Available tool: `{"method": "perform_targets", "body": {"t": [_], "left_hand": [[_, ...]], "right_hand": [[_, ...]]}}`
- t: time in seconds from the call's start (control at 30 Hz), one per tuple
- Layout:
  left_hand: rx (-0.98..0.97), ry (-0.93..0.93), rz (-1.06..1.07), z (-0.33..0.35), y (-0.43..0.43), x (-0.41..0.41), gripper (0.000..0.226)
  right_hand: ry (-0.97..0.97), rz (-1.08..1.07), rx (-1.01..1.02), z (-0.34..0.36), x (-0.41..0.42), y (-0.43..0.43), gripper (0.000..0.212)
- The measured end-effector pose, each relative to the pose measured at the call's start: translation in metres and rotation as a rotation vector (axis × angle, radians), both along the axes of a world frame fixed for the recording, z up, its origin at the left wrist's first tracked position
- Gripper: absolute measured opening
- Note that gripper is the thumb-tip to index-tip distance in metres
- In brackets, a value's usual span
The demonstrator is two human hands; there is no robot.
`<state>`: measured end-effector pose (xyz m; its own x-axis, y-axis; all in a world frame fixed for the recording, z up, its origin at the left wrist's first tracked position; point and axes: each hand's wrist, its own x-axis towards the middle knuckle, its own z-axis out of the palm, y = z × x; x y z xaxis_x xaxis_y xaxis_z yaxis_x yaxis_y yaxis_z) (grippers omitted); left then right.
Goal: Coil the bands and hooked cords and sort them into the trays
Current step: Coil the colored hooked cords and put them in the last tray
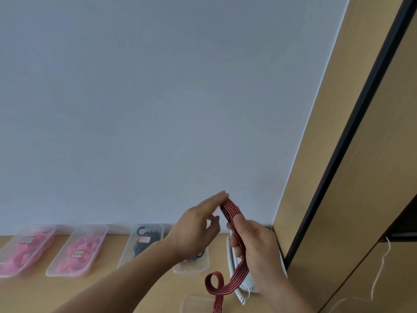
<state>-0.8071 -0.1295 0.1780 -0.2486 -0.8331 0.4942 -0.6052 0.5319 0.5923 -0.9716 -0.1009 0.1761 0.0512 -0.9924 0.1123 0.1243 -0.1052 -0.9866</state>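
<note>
Along the lower left of the frame, a row of clear trays stands on the wooden table against the pale wall. The far-left tray holds pink bands under a small label, and the second tray holds more pink bands. The third tray holds black hooked cords. The fourth tray is mostly hidden behind the left forearm; only a bit of blue striped material shows in it.

At lower centre, the left hand reaches up and to the right with its fingers nearly straight. Their tips touch the top fold of the red striped band, and the thumb sits below, apart from it. The band is off the table at its upper end, doubled into a narrow loop. Its strands run down into the right hand, whose fingers curl round them with the thumb pressed on the front. Below that hand the band drops to the table, curls into a small loop at bottom centre and runs off the bottom edge across a clear tray.

Behind the right hand lies a white object with a white cable; what it is cannot be told. At the right stand wood-coloured panels with a dark strip, and a white string hangs there
</note>
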Motion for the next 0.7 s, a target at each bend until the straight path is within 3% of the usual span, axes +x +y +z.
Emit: {"method": "perform_targets", "body": {"t": [0.1,0.17,0.37,0.5,0.7], "left_hand": [[0.696,0.562,-0.092,0.015,-0.001,-0.003,0.046],[0.859,0.691,-0.213,0.022,-0.002,-0.005,0.049],[0.761,0.815,-0.216,0.025,-0.001,-0.011,0.049],[0.571,0.667,-0.164,0.028,0.001,-0.011,0.04],[0.314,0.422,-0.065,0.022,0.002,-0.016,0.037]], "right_hand": [[0.028,-0.006,-0.043,0.003,-0.002,-0.001,0.052],[0.056,-0.003,-0.053,0.003,-0.002,0.0,0.045],[0.144,-0.007,-0.016,0.0,-0.003,-0.002,0.038],[0.17,-0.033,0.031,-0.007,-0.003,-0.003,0.049],[0.165,-0.017,0.06,-0.013,-0.001,-0.004,0.035]]}}
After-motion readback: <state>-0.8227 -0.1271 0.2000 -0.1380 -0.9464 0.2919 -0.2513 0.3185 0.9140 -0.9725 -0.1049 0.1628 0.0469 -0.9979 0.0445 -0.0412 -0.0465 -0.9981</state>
